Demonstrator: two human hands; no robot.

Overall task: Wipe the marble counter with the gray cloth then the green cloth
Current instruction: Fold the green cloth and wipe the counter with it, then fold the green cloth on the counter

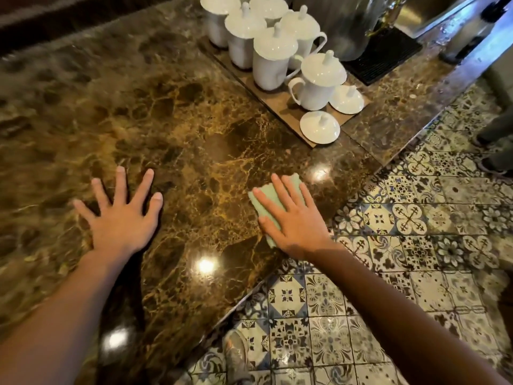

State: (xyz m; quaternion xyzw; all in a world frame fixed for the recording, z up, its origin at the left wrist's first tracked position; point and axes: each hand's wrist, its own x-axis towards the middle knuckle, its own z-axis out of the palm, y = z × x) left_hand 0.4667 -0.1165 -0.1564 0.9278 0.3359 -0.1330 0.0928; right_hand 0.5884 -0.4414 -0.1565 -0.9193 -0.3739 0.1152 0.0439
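Note:
The brown marble counter (194,151) fills the left and middle of the head view. My right hand (294,218) lies flat on a folded light green cloth (268,194), pressing it onto the counter close to the front edge. The cloth shows beyond my fingers and beside my thumb. My left hand (122,215) rests on the bare marble to the left with its fingers spread and nothing in it. No gray cloth is in view.
A brown tray (280,104) holds several white lidded cups (273,56) and two loose lids (319,127) at the back. A black drip mat (388,56) lies behind it. Patterned floor tiles (402,232) are to the right, where another person's feet (494,151) stand.

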